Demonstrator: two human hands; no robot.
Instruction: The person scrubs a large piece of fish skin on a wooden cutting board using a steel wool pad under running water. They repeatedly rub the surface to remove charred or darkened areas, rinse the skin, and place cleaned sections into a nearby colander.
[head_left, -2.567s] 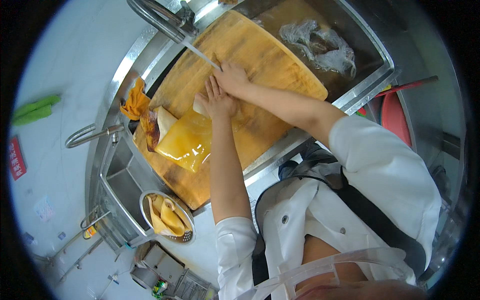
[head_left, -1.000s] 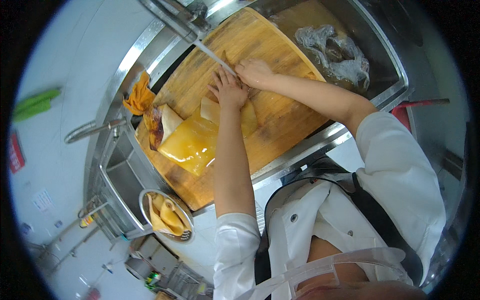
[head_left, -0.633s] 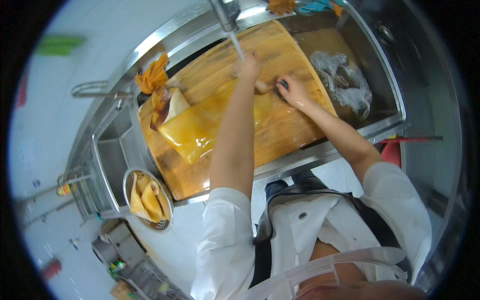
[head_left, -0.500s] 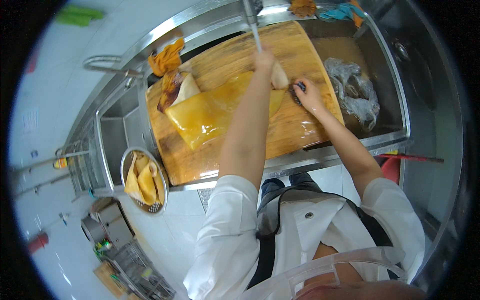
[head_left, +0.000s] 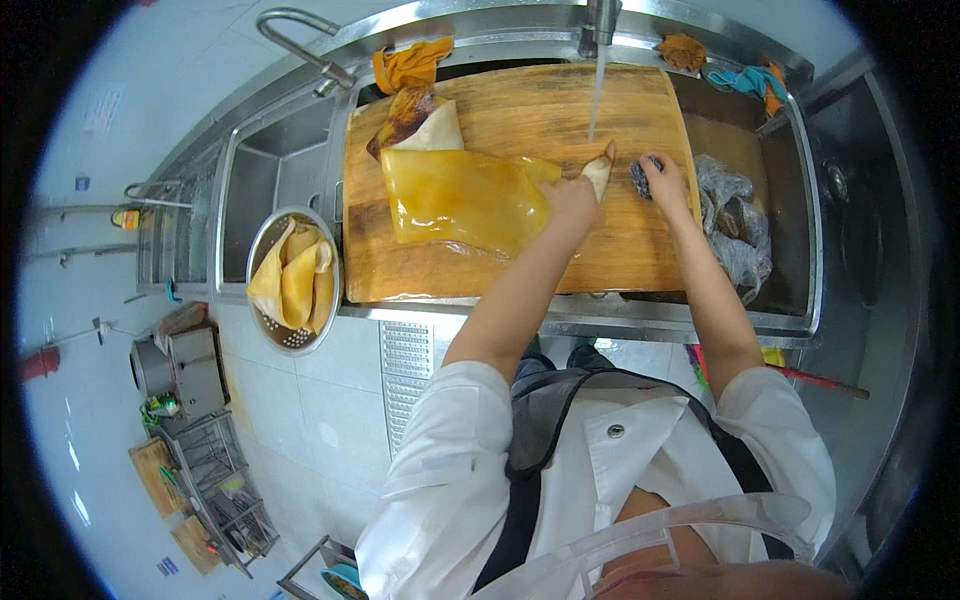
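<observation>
A wide sheet of glossy yellow skin, apparently pork skin [head_left: 465, 195], lies on the wooden board [head_left: 520, 110]. My left hand [head_left: 572, 203] is closed on its right end. Beside that hand a pale, pointed flap with a brown tip [head_left: 600, 172] sticks up; whether it belongs to the same sheet I cannot tell. My right hand [head_left: 668, 186] grips a dark scouring ball [head_left: 643, 177] just above the board's right side, apart from the skin. At the sheet's far left corner is a brown, scorched-looking part [head_left: 405, 120] with a pale folded underside.
Water runs from a tap [head_left: 600, 28] onto the board. Left of it are a sink basin [head_left: 285, 165] and a perforated metal bowl [head_left: 337, 255] of yellow skin pieces. A clear plastic bag [head_left: 738, 225] sits in the right basin. Orange cloth [head_left: 412, 66] hangs at the back.
My left hand has come out of the running water and nearer to me, onto the skin's right end. My right hand still holds the scouring ball. The whole view has shifted.
</observation>
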